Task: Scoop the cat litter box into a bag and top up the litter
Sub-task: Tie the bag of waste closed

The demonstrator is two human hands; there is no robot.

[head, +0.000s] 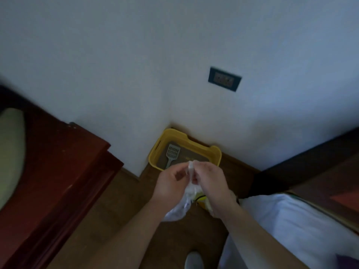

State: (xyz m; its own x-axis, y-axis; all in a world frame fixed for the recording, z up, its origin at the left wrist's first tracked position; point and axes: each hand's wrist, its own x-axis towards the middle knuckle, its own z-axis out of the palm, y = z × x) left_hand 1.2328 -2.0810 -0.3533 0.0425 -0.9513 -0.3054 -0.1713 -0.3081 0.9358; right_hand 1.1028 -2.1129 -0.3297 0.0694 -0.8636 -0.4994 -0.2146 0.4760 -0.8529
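Left hand (171,183) and right hand (210,179) pinch the white bag (180,208) at its mouth; at 12 o'clock the scoop (172,154) lies idle in the litter box (194,140), so top-up likely remains.

Bag (179,209) contents indistinct, partly hidden

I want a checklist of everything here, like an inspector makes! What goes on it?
Surface: brown wooden floor, dimly lit.
Job's things: yellow litter box in the wall corner, grey scoop lying inside it; white plastic bag held above the floor.
Clutter: something yellow by the bag, too hidden to name.
Hands: left hand and right hand both pinch the bag's top.
Cables: nothing seen.
Surroundings: white wall with a dark outlet; red-brown wooden furniture to the left; white bedding to the right.
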